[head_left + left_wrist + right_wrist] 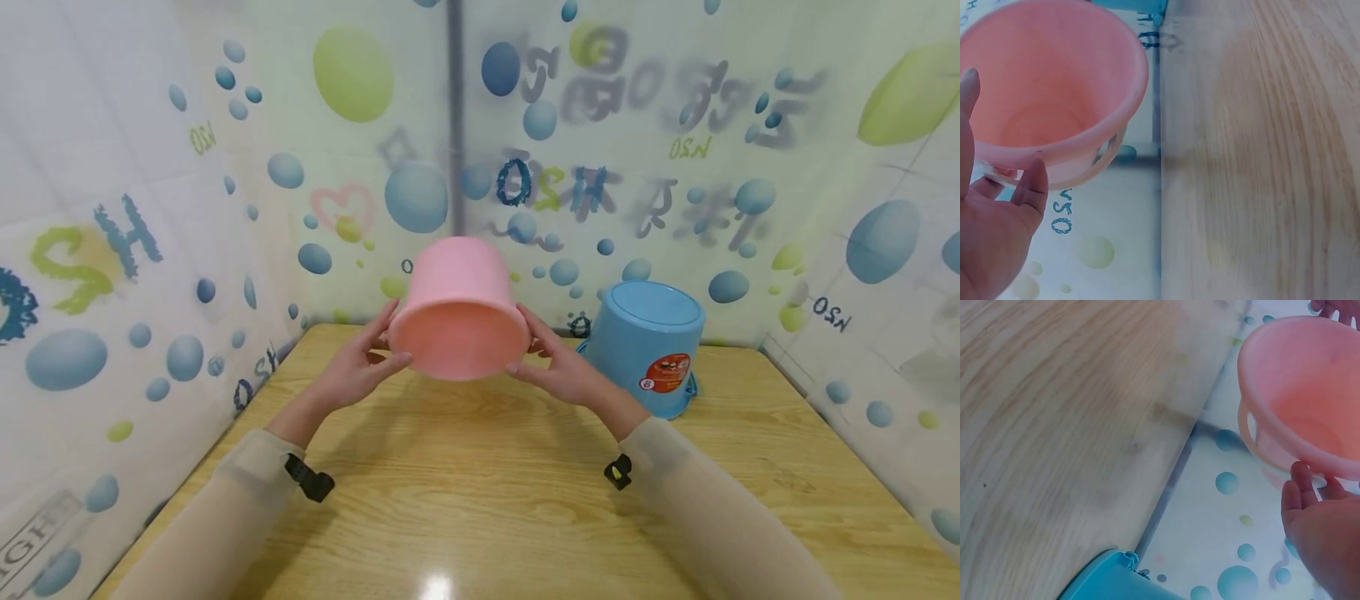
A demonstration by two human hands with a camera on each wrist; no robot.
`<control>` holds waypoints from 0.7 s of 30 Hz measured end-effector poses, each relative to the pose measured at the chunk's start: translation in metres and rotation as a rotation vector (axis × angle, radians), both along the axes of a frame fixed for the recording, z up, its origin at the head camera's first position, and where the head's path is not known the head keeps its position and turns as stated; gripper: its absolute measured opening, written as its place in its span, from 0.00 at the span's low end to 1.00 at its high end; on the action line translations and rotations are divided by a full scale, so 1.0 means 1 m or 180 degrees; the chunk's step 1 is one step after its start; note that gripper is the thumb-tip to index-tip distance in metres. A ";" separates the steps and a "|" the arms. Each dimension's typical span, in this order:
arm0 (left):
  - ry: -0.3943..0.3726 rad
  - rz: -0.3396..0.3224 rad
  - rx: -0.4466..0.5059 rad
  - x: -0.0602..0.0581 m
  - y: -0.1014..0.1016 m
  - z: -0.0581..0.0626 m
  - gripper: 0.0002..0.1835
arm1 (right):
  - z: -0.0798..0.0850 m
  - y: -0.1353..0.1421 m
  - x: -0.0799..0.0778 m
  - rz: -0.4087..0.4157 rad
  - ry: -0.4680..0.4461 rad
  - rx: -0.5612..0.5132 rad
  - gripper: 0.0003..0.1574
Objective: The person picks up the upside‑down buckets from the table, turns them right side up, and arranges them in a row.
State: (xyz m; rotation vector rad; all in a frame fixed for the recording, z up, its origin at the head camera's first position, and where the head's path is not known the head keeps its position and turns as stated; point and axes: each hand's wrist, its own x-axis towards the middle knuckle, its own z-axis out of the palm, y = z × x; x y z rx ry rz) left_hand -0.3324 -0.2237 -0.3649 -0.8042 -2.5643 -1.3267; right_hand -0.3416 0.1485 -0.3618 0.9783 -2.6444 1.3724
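A pink plastic bucket (pixel 461 275) is up above the table, its mouth tilted toward me and its base pointing up and away. My left hand (pixel 360 362) grips the rim at one side, with the thumb on the near edge and the fingers behind. On the opposite side my right hand (pixel 562 367) holds the rim in the same way. The left wrist view looks into the hollow pink inside of the bucket (pixel 1041 81), where nothing lies. A pale pink carrying handle (pixel 1249 434) hangs along its outside in the right wrist view.
A light blue bucket (pixel 637 342) with a red label stands upside down on the wooden table (pixel 450 475), just beyond my right hand. Behind and at both sides hang white curtains (pixel 360 183) printed with blue and green drops.
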 end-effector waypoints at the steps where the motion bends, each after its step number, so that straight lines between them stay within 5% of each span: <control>1: 0.0003 0.0005 0.0014 0.000 0.000 0.001 0.46 | 0.001 0.000 0.000 0.0010 -0.0003 -0.0020 0.57; 8: 0.0087 0.0018 0.0166 0.003 0.001 0.013 0.51 | 0.004 0.003 -0.007 0.0020 0.0047 -0.0143 0.62; 15: 0.0047 -0.0048 0.0090 0.024 0.008 0.035 0.56 | 0.008 0.007 -0.006 0.0120 0.0039 -0.0211 0.74; 21: 0.0079 -0.0176 -0.0005 0.016 0.001 0.031 0.62 | 0.010 0.008 -0.005 0.0342 0.0171 -0.0165 0.78</control>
